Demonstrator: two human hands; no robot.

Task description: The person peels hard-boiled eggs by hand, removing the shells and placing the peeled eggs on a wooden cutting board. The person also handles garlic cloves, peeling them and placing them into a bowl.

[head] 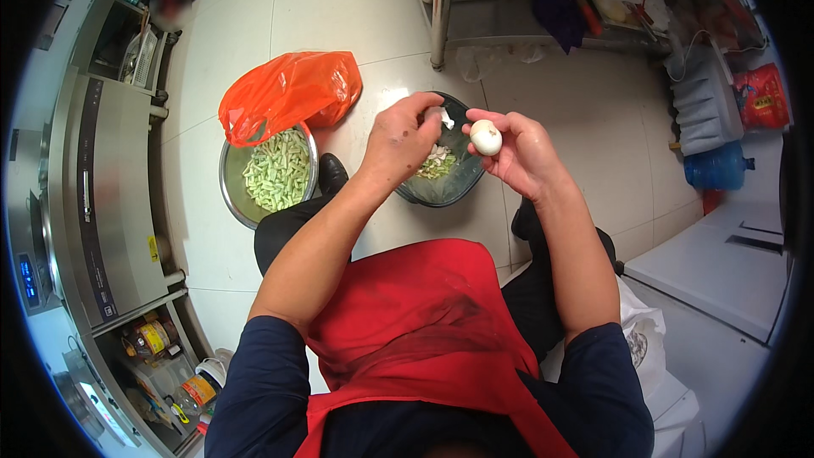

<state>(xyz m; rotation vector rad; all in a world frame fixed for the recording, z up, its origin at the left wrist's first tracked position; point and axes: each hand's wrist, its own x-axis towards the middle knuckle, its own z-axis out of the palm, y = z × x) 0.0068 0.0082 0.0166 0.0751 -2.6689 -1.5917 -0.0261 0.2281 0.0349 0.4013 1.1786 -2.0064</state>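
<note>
My right hand [521,149] holds a whitish egg [486,138], apparently partly peeled, with a small brown broken patch on its upper side. Between the thumb and fingers of my left hand [404,137] is a thin white fragment [448,119], which looks like eggshell. Both hands are above a dark, lined waste bin [467,181] on the floor between my feet. Pale shell-like pieces and green vegetable scraps [435,164] lie inside it. My left forearm and hand cover part of the bin's left side.
Left of the bin stands a metal basin [227,187] of cut green beans [276,172], partly covered by an orange plastic bag [292,92]. A steel table leg [440,19] rises beyond the bin. A stainless-steel cabinet [121,203] lines the left; a white appliance [706,273] stands right.
</note>
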